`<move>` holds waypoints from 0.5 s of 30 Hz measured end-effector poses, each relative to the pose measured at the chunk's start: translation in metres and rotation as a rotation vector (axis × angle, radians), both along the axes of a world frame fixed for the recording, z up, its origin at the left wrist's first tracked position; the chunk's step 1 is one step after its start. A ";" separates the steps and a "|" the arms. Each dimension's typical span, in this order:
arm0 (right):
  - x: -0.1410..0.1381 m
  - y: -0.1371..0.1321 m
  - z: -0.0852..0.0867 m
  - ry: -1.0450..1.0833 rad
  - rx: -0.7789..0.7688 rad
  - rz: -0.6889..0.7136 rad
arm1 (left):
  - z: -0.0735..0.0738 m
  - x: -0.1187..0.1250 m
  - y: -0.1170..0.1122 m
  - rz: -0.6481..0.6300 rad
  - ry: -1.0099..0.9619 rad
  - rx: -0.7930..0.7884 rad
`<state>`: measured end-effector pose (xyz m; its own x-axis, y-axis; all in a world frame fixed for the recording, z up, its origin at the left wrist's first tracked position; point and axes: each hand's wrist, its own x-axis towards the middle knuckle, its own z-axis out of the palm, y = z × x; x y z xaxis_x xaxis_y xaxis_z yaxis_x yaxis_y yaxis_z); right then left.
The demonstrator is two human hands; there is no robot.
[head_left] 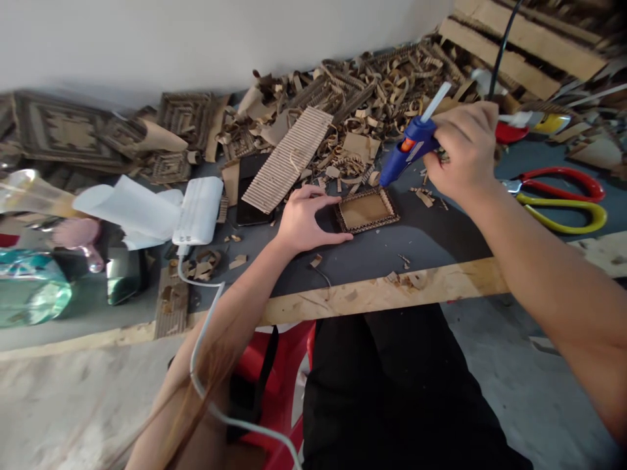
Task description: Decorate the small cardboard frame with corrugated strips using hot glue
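A small rectangular cardboard tray [368, 212] with a raised corrugated rim lies flat on the dark tabletop. My left hand [308, 220] grips its left end, thumb along the near side and fingers at the far side. In my right hand [463, 147] is a blue hot glue gun [410, 149], held tilted with its nozzle down by the tray's far rim. A clear glue stick [437, 101] pokes out of the gun's back end. Whether the nozzle touches the rim, I cannot tell.
Heaps of cardboard scraps [353, 104] run along the wall. Red and yellow-handled scissors [563, 196] lie at right. A corrugated strip [289, 160] rests across a black phone [252, 196]. Left of it sit a white power bank [198, 210] with a cable and stepped cardboard pieces [183, 121].
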<state>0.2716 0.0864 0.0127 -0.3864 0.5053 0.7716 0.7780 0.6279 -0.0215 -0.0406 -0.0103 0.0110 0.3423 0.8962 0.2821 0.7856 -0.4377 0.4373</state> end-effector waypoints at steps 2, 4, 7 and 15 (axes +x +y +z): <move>-0.001 -0.003 0.002 0.026 -0.033 0.019 | -0.001 0.000 0.000 -0.003 0.000 0.002; -0.003 -0.007 0.003 0.043 -0.055 0.014 | -0.002 -0.001 0.001 -0.007 -0.003 0.011; -0.006 -0.011 0.003 0.044 -0.149 -0.024 | -0.002 -0.002 0.000 -0.013 -0.003 0.017; -0.011 -0.014 -0.002 0.137 -0.206 0.045 | -0.002 -0.001 0.000 -0.033 -0.013 0.025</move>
